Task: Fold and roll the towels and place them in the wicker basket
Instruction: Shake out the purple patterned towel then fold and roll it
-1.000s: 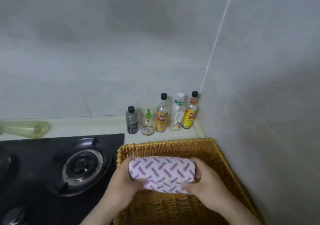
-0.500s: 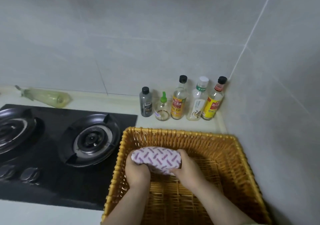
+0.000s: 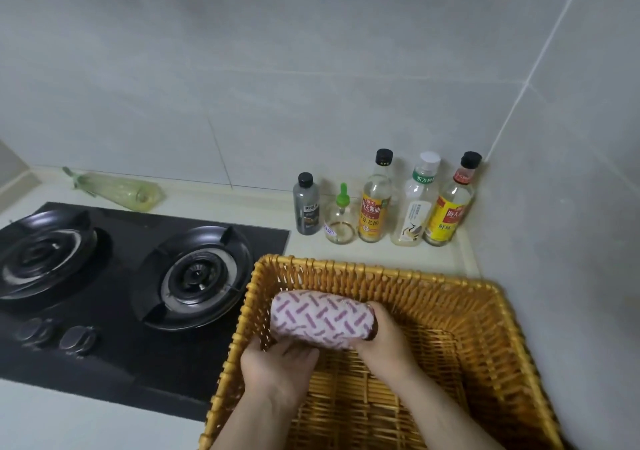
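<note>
The wicker basket (image 3: 485,363) floor lies bare right of the rolled towel (image 3: 320,319) — walls and bottles (image 3: 377,203) hem in the far side.

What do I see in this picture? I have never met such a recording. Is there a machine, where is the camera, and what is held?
There is no machine: a person works with two bare hands. The picture comes from a wide-angle camera worn on the person's head, looking forward and down, so the arms enter from the bottom. On the counter stands a wicker basket, beside a gas stove. Five bottles stand in the corner behind, and a green plastic bag lies by the wall. The right hand grips one end of a rolled towel, white with purple marks, inside the basket near its far left corner; the left hand touches its near edge.
</note>
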A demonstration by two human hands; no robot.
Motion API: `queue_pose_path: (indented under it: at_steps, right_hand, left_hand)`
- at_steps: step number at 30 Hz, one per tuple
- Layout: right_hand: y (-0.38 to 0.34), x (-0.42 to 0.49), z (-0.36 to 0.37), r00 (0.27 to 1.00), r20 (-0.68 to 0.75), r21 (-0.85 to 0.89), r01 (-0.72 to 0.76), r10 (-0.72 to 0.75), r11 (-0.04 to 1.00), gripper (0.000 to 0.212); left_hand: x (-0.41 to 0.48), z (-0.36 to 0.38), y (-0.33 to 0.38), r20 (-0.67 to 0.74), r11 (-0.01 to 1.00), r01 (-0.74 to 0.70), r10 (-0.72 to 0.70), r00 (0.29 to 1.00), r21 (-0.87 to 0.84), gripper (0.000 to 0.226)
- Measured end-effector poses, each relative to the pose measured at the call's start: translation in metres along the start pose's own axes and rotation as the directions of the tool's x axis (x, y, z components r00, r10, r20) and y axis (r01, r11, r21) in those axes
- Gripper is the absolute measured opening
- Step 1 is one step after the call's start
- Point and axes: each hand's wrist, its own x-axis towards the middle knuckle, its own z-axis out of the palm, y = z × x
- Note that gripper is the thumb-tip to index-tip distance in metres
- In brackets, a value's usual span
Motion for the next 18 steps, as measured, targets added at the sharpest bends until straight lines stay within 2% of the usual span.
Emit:
queue_pose_path:
  at_steps: [2, 3, 5, 6, 7, 8, 10, 14, 16, 18]
  right_hand:
    - [-0.002, -0.001, -0.006, 0.995, 0.067, 0.193, -0.091, 0.079, 0.977, 0.045]
    - [-0.001, -0.001, -0.009, 0.984, 0.107, 0.33, -0.169, 0.141, 0.929, 0.039]
    - [0.005, 0.001, -0.015, 0.945, 0.212, 0.584, -0.328, 0.251, 0.743, 0.036]
    - [0.008, 0.002, -0.017, 0.926, 0.261, 0.665, -0.376, 0.271, 0.646, 0.039]
    - [0.011, 0.002, -0.017, 0.918, 0.291, 0.7, -0.397, 0.271, 0.594, 0.044]
    - [0.012, 0.002, -0.016, 0.92, 0.302, 0.706, -0.392, 0.25, 0.59, 0.05]
    - [0.011, 0.002, -0.011, 0.943, 0.268, 0.698, -0.33, 0.195, 0.636, 0.062]
    - [0.011, 0.002, -0.008, 0.962, 0.196, 0.66, -0.273, 0.19, 0.7, 0.067]
    - [0.008, 0.002, -0.006, 0.967, 0.133, 0.496, -0.254, 0.216, 0.831, 0.067]
    - [0.0, 0.0, -0.002, 0.976, 0.005, 0.306, -0.207, 0.216, 0.929, 0.056]
  left_hand:
    - [0.0, -0.002, 0.003, 0.044, 0.998, 0.032, -0.029, 0.999, -0.062, 0.076]
    - [0.0, -0.002, 0.003, 0.066, 0.997, 0.033, -0.029, 0.997, -0.07, 0.075]
    - [0.004, -0.003, 0.003, 0.103, 0.997, 0.05, -0.043, 0.994, -0.066, 0.07]
    - [0.006, -0.003, 0.002, 0.108, 0.997, 0.051, -0.044, 0.993, -0.056, 0.068]
    - [0.008, -0.002, 0.002, 0.109, 0.998, 0.047, -0.042, 0.993, -0.043, 0.068]
    - [0.01, -0.001, 0.002, 0.12, 0.998, 0.049, -0.045, 0.992, -0.028, 0.07]
    - [0.013, 0.002, 0.002, 0.145, 0.999, 0.051, -0.05, 0.988, -0.009, 0.074]
    - [0.013, 0.005, 0.001, 0.192, 0.998, 0.026, -0.038, 0.981, 0.062, 0.065]
    - [0.013, 0.005, -0.002, 0.191, 0.994, -0.005, -0.016, 0.982, 0.109, 0.052]
    - [0.01, 0.005, -0.004, 0.186, 0.988, -0.028, -0.001, 0.983, 0.151, 0.05]
